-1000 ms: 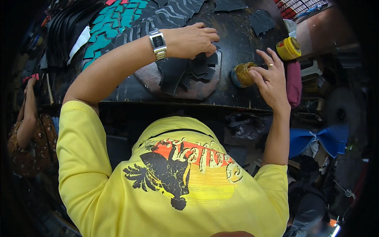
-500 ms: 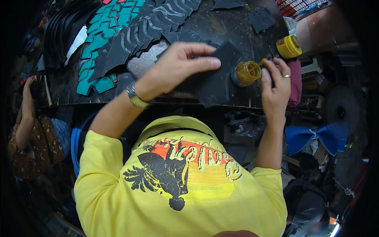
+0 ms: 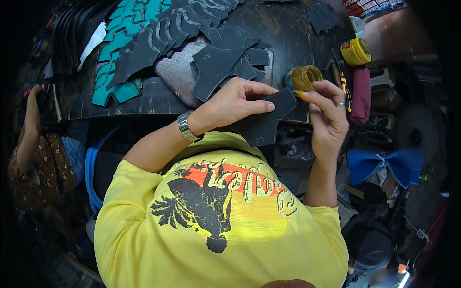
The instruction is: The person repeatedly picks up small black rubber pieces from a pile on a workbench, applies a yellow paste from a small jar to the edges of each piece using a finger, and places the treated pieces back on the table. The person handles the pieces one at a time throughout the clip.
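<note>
Head view puts the black cut piece just right of centre, its lower part past the counter's front edge. Your left hand pinches it along the upper-left side, thumb on top; the opposite side looks unsupported, so a push there could bend it or twist it loose. Your right hand hovers by its upper-right corner, fingers curled. You have something yellow at those fingertips, but I can't tell whether the grip pinches an applicator or is just smeared; either way, a drip could stain the piece. Directly above your fingers stands the uncovered jar, which a careless knuckle could tip. Left of it, the pile of black pieces overlaps loosely, and your left forearm could drag the lowest ones off. At right, a cutter lies where a wide right-hand swing might catch it.
</note>
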Motion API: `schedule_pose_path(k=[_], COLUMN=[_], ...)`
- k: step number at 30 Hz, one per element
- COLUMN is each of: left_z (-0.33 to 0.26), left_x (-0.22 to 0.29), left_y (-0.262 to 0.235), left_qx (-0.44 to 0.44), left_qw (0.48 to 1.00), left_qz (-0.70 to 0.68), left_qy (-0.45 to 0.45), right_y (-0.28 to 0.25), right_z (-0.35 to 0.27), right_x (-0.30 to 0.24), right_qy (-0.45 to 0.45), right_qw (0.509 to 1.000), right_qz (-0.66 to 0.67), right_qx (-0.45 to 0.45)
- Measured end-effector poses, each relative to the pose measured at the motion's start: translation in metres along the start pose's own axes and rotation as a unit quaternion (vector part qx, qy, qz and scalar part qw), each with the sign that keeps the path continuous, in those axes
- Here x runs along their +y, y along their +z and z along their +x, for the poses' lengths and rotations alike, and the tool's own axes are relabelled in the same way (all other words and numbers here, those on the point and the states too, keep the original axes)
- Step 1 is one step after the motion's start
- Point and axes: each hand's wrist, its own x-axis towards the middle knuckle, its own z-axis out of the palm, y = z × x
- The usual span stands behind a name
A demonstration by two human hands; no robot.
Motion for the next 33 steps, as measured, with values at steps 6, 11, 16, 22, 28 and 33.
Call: schedule_pose_path(k=[6,11,16,22,28,33], left_z=[-0.004,-0.003,-0.004,-0.003,0.0,-0.001], left_x=[-0.001,0.001,0.001,0.0,0.0,0.001], left_y=[0.005,0.003,0.003,-0.001,0.006,0.01], left_qx=[0.015,-0.005,-0.011,0.022,0.041,0.046], left_qw=[0.999,1.0,0.994,0.984,0.993,0.985], left_qz=[0.034,0.002,-0.105,-0.174,-0.107,-0.164], left_qy=[0.025,0.012,-0.012,-0.003,0.019,0.013], right_y=[0.014,0.013,0.009,0.0,0.013,0.023], right_z=[0.005,0.003,-0.009,-0.018,-0.018,-0.018], right_x=[0.009,0.011,0.015,0.018,0.016,0.02], right_qy=[-0.015,-0.017,-0.052,-0.095,-0.09,-0.124], right_qw=[0.998,0.999,0.998,0.991,0.988,0.977], right_qz=[-0.013,-0.001,-0.018,-0.06,-0.11,-0.163], right_qx=[-0.053,-0.043,0.011,0.068,0.064,0.058])
